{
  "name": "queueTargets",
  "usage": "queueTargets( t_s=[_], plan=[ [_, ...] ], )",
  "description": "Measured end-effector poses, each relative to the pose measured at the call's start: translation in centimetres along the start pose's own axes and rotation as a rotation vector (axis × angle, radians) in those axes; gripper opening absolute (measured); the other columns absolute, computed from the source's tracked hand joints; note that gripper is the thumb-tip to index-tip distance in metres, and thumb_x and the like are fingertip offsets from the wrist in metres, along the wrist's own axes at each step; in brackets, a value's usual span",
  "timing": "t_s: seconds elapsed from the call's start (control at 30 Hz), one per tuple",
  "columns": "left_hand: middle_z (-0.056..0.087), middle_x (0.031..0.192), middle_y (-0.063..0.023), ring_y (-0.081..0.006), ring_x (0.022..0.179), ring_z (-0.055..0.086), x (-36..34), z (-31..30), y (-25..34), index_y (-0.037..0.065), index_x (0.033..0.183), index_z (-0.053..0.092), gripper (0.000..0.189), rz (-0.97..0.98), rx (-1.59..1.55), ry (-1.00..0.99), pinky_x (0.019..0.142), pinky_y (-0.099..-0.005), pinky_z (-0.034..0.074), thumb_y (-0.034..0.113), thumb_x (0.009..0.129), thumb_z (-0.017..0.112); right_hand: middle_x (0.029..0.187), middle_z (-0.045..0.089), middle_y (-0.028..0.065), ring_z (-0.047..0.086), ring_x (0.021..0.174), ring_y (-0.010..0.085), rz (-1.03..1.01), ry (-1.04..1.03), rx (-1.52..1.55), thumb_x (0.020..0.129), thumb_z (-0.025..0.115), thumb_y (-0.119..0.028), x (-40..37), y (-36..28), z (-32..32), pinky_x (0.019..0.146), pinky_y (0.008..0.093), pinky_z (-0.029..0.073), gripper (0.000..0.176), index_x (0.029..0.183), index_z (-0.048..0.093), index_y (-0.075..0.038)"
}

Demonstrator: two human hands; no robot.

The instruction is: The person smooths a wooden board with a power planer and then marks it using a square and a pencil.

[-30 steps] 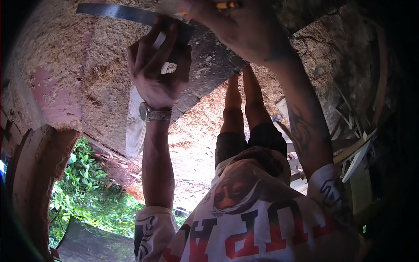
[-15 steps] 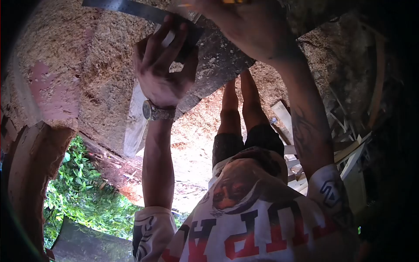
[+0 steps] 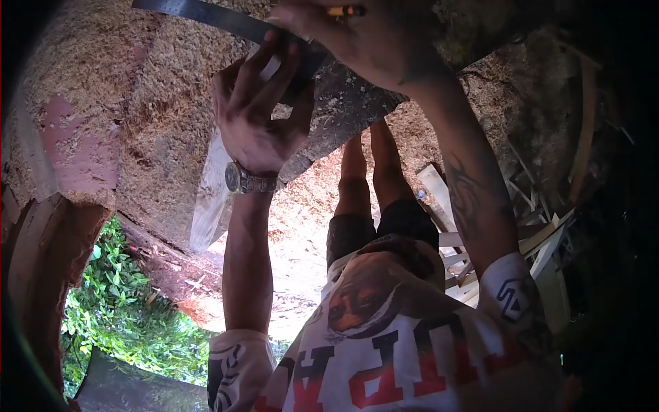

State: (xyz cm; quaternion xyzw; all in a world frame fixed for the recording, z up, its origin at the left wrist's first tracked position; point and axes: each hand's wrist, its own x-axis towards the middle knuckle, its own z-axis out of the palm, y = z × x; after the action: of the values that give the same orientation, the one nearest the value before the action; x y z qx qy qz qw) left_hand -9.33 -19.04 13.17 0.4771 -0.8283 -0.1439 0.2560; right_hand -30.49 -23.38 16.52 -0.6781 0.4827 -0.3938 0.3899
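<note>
My left hand (image 3: 257, 120), with a watch at its wrist, presses a try square (image 3: 206, 15). Its fingers and thumb are bent around the dark stock, and the long metal blade reaches out to the upper left. Under this hand a pale wooden board (image 3: 210, 199) shows its near end. Close beside the blade, my right hand (image 3: 364, 48) has its fingers curled around a yellow-orange pencil (image 3: 343, 11) with a dark end. The pencil's point is hidden by that hand. Both hands are over a dark work surface (image 3: 353, 103) strewn with wood chips.
Sawdust and shavings (image 3: 165, 89) cover the surface and ground. A pinkish patch (image 3: 79, 144) lies to the left, above a curved wooden piece (image 3: 48, 261). Offcut strips of wood (image 3: 542, 250) are piled at the right. Green plants (image 3: 130, 302) grow at lower left.
My right hand has shifted down and slightly left, closer to the left hand and the square's blade, and more of the pencil shows. The left hand stays on the square.
</note>
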Motion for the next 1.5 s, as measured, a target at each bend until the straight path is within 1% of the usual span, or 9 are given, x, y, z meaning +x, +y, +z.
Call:
queueTargets(
  t_s=[0.13,0.33,0.53,0.6,0.83,0.93,1.03,1.2,1.5],
  plan=[
    [0.069,0.136,-0.0055,-0.0263,0.108,0.065,0.1,-0.4,0.4,0.019,0.125,0.077,0.055,-0.014,-0.007,-0.012,0.093,-0.0388,0.054,0.011,0.071,0.083,0.071,0.073,0.01,0.064,0.055,0.0148,0.305,-0.182,0.038,0.108,0.059,-0.03,-0.3,0.1,-1.2,0.05,0.0304,0.052,0.034,0.114,0.077,-0.002],
    [0.069,0.135,-0.0034,-0.0267,0.108,0.064,0.0,0.1,0.1,0.021,0.123,0.078,0.052,-0.012,-0.011,0.009,0.093,-0.0396,0.055,0.014,0.072,0.084,0.089,0.078,0.0157,0.076,0.08,0.0209,0.111,-0.097,0.008,0.108,0.058,-0.032,0.6,0.8,-1.7,0.068,0.0344,0.061,0.035,0.117,0.077,-0.004],
    [0.069,0.136,-0.0008,-0.0269,0.108,0.064,0.0,-0.2,0.0,0.023,0.122,0.078,0.05,-0.018,0.003,0.002,0.092,-0.0397,0.056,0.016,0.072,0.084,0.077,0.073,0.0132,0.065,0.062,0.0177,0.039,-0.06,-0.004,0.108,0.058,-0.029,0.2,-0.5,0.0,0.057,0.0374,0.051,0.035,0.104,0.079,-0.002],
    [0.069,0.136,-0.0006,-0.0267,0.108,0.064,-0.2,-0.1,0.0,0.023,0.122,0.078,0.05,-0.02,-0.007,0.004,0.092,-0.0395,0.056,0.016,0.072,0.084,0.073,0.07,0.0121,0.063,0.057,0.0167,0.428,-0.418,-0.221,0.108,0.058,-0.027,2.5,-3.7,-3.2,0.053,0.0376,0.049,0.034,0.105,0.079,0.0],
    [0.069,0.135,-0.0009,-0.0258,0.107,0.063,0.0,-0.1,0.0,0.023,0.123,0.077,0.051,-0.001,0.0,0.007,0.091,-0.0392,0.056,0.017,0.073,0.083,0.064,0.069,0.01,0.061,0.052,0.0122,0.064,-0.001,-0.001,0.108,0.058,-0.027,0.9,0.6,0.8,0.048,0.0341,0.049,0.033,0.106,0.079,-0.001],
    [0.07,0.134,-0.0016,-0.0252,0.106,0.063,0.1,-0.1,0.0,0.021,0.123,0.077,0.05,0.007,-0.001,0.008,0.091,-0.0386,0.055,0.018,0.074,0.083,0.07,0.072,0.0113,0.066,0.057,0.0144,0.287,-0.18,-0.088,0.107,0.059,-0.024,1.4,-1.9,-1.3,0.05,0.0341,0.051,0.032,0.104,0.079,0.0],
    [0.07,0.133,-0.0024,-0.0251,0.105,0.063,-0.1,0.0,-0.2,0.019,0.122,0.078,0.048,0.012,-0.005,0.013,0.091,-0.0381,0.054,0.017,0.074,0.082,0.08,0.075,0.0133,0.071,0.067,0.0164,0.244,-0.25,-0.018,0.106,0.061,-0.021,-0.5,-0.9,-3.4,0.054,0.032,0.052,0.03,0.104,0.079,0.002],
    [0.071,0.132,-0.0025,-0.0257,0.104,0.064,0.1,0.2,0.0,0.019,0.12,0.078,0.046,-0.004,-0.04,0.035,0.092,-0.0374,0.054,0.016,0.074,0.081,0.082,0.075,0.014,0.069,0.064,0.0184,0.175,0.001,0.13,0.106,0.062,-0.022,-0.4,0.5,-0.6,0.056,0.0326,0.051,0.029,0.112,0.076,0.002],
    [0.071,0.132,-0.0035,-0.0268,0.105,0.065,0.0,0.0,0.1,0.022,0.123,0.078,0.051,-0.016,-0.042,0.021,0.092,-0.0399,0.055,0.015,0.072,0.081,0.06,0.064,0.0083,0.055,0.049,0.0131,0.079,-0.103,-0.042,0.105,0.064,-0.021,-0.9,0.6,-1.5,0.046,0.0346,0.043,0.024,0.111,0.078,-0.001]
  ],
)
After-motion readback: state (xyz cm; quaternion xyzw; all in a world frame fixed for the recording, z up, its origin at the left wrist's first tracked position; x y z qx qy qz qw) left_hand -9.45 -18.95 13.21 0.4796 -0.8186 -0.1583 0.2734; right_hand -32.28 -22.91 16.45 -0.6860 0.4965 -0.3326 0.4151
